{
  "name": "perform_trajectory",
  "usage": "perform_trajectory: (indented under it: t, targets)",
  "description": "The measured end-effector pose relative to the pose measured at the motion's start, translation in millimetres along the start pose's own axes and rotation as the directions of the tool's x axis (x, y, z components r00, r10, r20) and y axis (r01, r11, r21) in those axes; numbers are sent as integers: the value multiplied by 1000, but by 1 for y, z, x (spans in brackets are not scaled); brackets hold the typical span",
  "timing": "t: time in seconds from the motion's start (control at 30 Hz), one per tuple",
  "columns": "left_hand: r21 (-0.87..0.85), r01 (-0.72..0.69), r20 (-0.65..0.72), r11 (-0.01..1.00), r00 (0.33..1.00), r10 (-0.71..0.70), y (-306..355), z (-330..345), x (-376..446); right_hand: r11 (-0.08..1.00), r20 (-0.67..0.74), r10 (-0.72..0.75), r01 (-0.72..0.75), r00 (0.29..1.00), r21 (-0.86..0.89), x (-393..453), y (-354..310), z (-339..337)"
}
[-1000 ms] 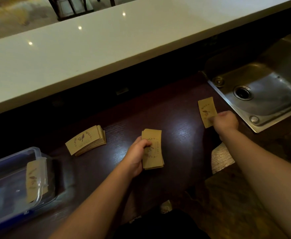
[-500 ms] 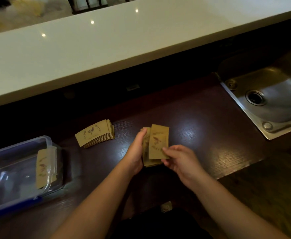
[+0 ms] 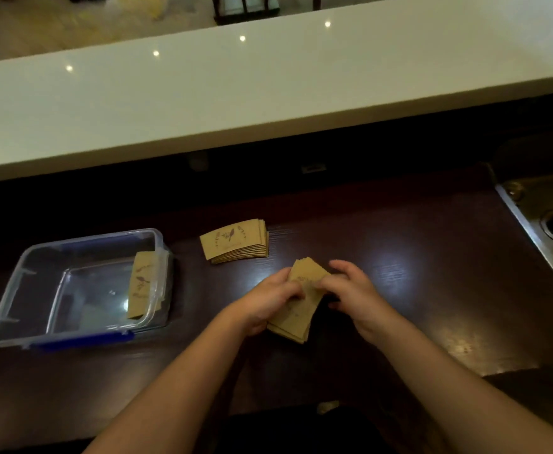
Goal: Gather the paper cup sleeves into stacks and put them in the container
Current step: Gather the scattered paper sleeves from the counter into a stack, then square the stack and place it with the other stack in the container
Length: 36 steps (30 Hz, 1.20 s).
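Note:
Both hands grip one stack of brown paper cup sleeves (image 3: 298, 314) over the dark wooden counter: my left hand (image 3: 268, 298) on its left side, my right hand (image 3: 350, 291) on its right. A second stack of sleeves (image 3: 235, 241) lies flat on the counter just beyond them, untouched. To the left stands a clear plastic container (image 3: 10, 309) with blue clips, and some sleeves (image 3: 142, 283) lean upright against its right inner wall.
A steel sink (image 3: 530, 211) with a drain is set into the counter at the far right. A raised white bar top (image 3: 268, 86) runs across the back. The counter's front edge is close to my body.
My right hand brought a single sleeve from near the sink onto the stack in my left hand. Now both hands close around that stack. The view has shifted, so the container appears further right.

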<state>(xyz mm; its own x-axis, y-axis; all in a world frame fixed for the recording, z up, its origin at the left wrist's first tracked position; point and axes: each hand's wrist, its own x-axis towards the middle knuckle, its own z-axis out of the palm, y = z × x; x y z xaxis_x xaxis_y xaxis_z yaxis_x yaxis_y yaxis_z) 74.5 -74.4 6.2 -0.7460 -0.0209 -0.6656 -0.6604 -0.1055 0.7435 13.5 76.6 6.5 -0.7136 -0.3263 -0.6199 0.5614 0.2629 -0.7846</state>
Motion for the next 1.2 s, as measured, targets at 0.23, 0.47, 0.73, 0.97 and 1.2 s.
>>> perform_trajectory:
  t: [0.23, 0.47, 0.73, 0.97, 1.2]
  targets:
    - [37, 29, -54, 999, 998, -27, 13, -53, -24, 1000, 267, -4, 11, 964, -25, 27, -22, 36]
    - [-260, -190, -550, 947, 835, 17, 12, -101, -30, 989, 191, -32, 3, 981, 151, 43, -44, 81]
    - [-19, -253, -881, 967, 461, 103, 21, -93, 7, 983, -66, -144, 136, 987, -124, 67, -57, 124]
    - [128, -44, -894, 991, 427, 134, 12, -94, 24, 961, -193, -62, 6, 979, -277, 87, -51, 131]
    - [-160, -94, -774, 983, 630, -66, 15, -111, 30, 958, -34, 53, -60, 998, -280, 96, -63, 125]
